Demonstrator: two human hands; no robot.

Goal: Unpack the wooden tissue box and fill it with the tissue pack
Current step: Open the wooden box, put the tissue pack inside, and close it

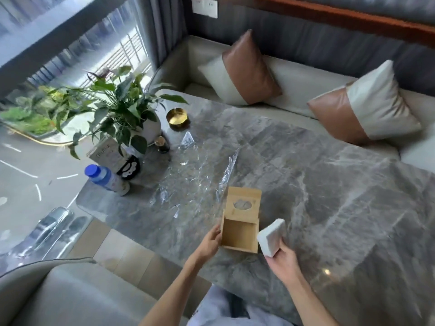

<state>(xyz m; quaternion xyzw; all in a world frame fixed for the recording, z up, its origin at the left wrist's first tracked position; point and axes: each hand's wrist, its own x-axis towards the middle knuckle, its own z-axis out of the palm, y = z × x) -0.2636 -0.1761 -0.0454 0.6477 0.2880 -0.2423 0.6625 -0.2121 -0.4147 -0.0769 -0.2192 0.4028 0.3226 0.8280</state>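
Observation:
A light wooden tissue box (pixel 239 234) stands on the grey marble table (pixel 329 196) near its front edge, with its inside bare. Its lid (pixel 243 203), with an oval hole, is slid back toward the far side. My left hand (pixel 210 241) holds the box by its left wall. My right hand (pixel 283 260) grips a white tissue pack (pixel 271 237) just to the right of the box, tilted and touching its right wall. A sheet of clear plastic wrap (pixel 193 170) lies flat on the table beyond the box.
At the table's left end stand a potted plant (pixel 122 109), a blue-capped bottle (pixel 106 178), a gold bowl (pixel 177 118), a small dark jar (pixel 162 144) and a card (pixel 108 154). A sofa with two cushions (pixel 242 71) runs behind the table. A grey seat (pixel 58 295) is at lower left.

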